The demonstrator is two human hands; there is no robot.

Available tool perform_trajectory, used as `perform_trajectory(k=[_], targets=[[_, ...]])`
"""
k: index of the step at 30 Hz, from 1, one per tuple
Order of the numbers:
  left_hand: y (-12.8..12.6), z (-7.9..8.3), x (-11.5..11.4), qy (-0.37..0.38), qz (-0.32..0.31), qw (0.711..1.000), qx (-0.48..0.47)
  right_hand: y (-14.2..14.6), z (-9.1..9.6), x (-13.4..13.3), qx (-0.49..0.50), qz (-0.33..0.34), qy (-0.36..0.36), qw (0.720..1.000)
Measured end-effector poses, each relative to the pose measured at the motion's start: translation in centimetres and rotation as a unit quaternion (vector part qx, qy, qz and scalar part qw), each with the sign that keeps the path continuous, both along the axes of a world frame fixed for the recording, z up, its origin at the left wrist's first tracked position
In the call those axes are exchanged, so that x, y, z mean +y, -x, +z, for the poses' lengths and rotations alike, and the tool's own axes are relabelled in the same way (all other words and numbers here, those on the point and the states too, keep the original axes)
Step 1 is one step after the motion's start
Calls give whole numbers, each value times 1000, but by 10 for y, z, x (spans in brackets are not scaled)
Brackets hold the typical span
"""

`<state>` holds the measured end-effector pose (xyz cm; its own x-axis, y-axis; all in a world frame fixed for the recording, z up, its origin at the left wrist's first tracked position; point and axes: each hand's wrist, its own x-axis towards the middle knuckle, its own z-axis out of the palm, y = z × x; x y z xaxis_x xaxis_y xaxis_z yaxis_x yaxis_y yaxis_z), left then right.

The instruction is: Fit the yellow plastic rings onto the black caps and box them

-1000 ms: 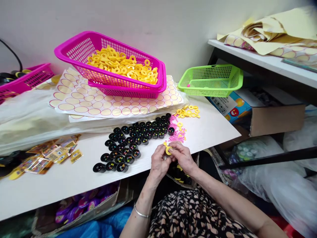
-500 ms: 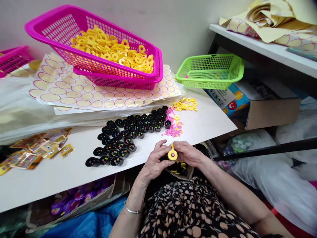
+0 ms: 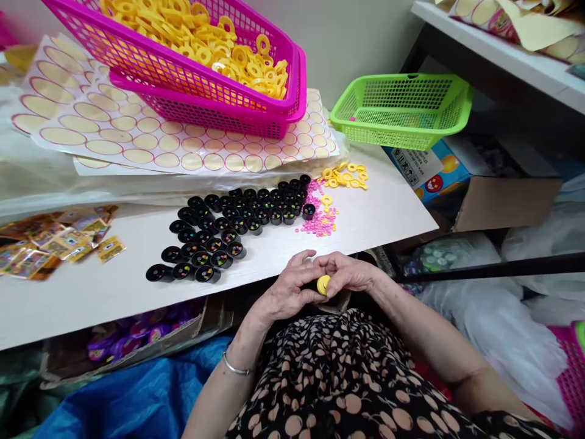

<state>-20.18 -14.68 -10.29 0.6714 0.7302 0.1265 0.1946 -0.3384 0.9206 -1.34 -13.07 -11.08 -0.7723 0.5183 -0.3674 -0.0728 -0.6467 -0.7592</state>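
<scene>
My left hand [image 3: 295, 285] is curled around a small round piece with a yellow cap [image 3: 323, 284], held above my lap just off the table's front edge. My right hand [image 3: 350, 274] meets it from the other side, its thumb pressed on the yellow face and its fingers behind. What lies under the cap is mostly hidden by the fingers; a dark part shows beside it. On the table, several small black cups [image 3: 222, 259] with coloured bits inside stand in rows. Beside them lie pink beads [image 3: 317, 222] and yellow ring pieces with tabs [image 3: 342, 177].
Pink baskets [image 3: 292, 116] full of yellow rings rest on sticker sheets [image 3: 150, 143] at the back. A green basket [image 3: 402, 137] stands right of them. Shiny printed packets [image 3: 59, 241] lie at left. An open carton [image 3: 503, 204] and a shelf [image 3: 503, 49] are at right.
The yellow piece's tab stood upright and its centre showed pink; now the tab is no longer seen upright and my right thumb lies over the face. The view has tilted down.
</scene>
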Motion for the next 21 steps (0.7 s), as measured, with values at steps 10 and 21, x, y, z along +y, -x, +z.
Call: perform_trajectory(k=[10,21], targets=[[1,-6,-5,-77,-19,995,65,10,5,-4,-70,-5,-57,996],[21,-9,-16,-152,84,985,5,7,-16,-18,-167,19,-183,969]])
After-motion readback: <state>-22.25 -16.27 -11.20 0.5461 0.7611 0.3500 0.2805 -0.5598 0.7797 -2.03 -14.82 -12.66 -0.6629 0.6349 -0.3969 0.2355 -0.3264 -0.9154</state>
